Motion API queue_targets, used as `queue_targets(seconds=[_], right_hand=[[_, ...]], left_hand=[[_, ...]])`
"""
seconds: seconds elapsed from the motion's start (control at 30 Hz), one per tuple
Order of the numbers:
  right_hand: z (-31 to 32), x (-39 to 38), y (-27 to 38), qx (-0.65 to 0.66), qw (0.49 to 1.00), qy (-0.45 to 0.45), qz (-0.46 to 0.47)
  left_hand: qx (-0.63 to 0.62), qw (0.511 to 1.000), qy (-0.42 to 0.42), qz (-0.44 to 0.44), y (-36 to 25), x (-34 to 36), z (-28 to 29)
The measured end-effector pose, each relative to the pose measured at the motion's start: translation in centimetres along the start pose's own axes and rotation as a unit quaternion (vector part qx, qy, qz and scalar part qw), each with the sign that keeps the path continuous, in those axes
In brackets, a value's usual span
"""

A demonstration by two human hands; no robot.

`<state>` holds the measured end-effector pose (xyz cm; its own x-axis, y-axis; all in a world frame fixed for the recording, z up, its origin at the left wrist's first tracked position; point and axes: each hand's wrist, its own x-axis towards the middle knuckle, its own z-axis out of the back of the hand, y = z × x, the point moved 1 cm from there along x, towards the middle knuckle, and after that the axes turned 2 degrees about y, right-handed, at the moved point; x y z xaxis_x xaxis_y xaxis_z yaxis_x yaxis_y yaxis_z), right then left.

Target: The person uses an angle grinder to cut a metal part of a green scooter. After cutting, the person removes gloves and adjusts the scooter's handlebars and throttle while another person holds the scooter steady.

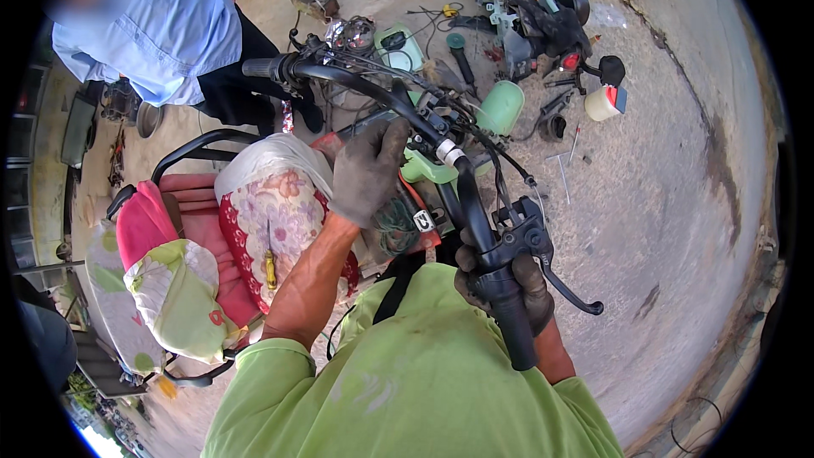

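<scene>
A black handlebar (473,203) with cables stands in front of me. My right hand (534,288), in a dark grey glove, is wrapped round its right end, by the black grip (511,322) and the brake lever (570,290). My left hand (369,171), gloved too, is closed beside the middle of the bar. Its fingertips are partly hidden, and what they hold, if anything, cannot be made out. Below the bar's middle is a light green body panel (428,170). A screwdriver (270,267) with a yellow handle lies on a floral cushion (284,203) left of my left forearm.
A person in a light blue shirt (182,25) stands at the far left. Pink seating (203,237) with a black frame is on my left. Vehicle parts (543,34), a green cover (502,108), a white container (603,104) and a T-shaped tool (563,174) lie on the concrete ahead.
</scene>
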<state>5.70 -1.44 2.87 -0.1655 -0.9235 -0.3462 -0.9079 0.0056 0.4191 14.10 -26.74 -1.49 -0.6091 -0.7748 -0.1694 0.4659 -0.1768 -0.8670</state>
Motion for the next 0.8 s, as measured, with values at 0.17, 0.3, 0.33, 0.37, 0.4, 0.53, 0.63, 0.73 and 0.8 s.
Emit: queue_targets(seconds=[0.17, 0.3, 0.33, 0.37, 0.4, 0.53, 0.63, 0.73, 0.8], right_hand=[[0.4, -0.3, -1.5, -0.01, 0.999, -0.028, -0.034], [0.2, -0.2, -1.4, -0.005, 0.999, -0.024, -0.027], [0.0, -0.2, -1.3, 0.001, 0.999, -0.027, -0.026], [-0.1, -0.2, -1.2, 0.003, 0.999, -0.024, -0.026], [-0.2, -0.2, -1.1, 0.003, 0.999, -0.021, -0.026], [0.9, -0.3, -2.0, -0.03, 0.999, -0.008, -0.017], [1.6, -0.6, -3.0, -0.082, 0.996, -0.026, -0.04], [1.0, -0.5, -2.3, -0.098, 0.994, -0.035, -0.039], [0.8, -0.3, -2.6, -0.075, 0.996, -0.036, -0.025]], left_hand=[[-0.01, 0.999, 0.014, -0.041, 0.0, -0.5, 0.2], [-0.036, 0.996, 0.043, -0.071, 0.6, -0.6, 0.6], [-0.036, 0.995, 0.05, -0.083, 0.7, -0.6, 0.8], [-0.017, 0.993, 0.061, -0.099, 0.6, -0.6, 1.2], [0.0, 0.991, 0.072, -0.115, 0.2, -0.5, 1.6], [-0.103, 0.99, 0.037, -0.083, 1.0, -0.6, 0.9], [-0.123, 0.992, 0.021, 0.013, 1.3, -1.3, 0.5], [-0.111, 0.993, 0.044, 0.025, 0.8, -1.6, 0.4], [-0.071, 0.996, 0.052, -0.017, 1.1, -1.2, 0.8]])
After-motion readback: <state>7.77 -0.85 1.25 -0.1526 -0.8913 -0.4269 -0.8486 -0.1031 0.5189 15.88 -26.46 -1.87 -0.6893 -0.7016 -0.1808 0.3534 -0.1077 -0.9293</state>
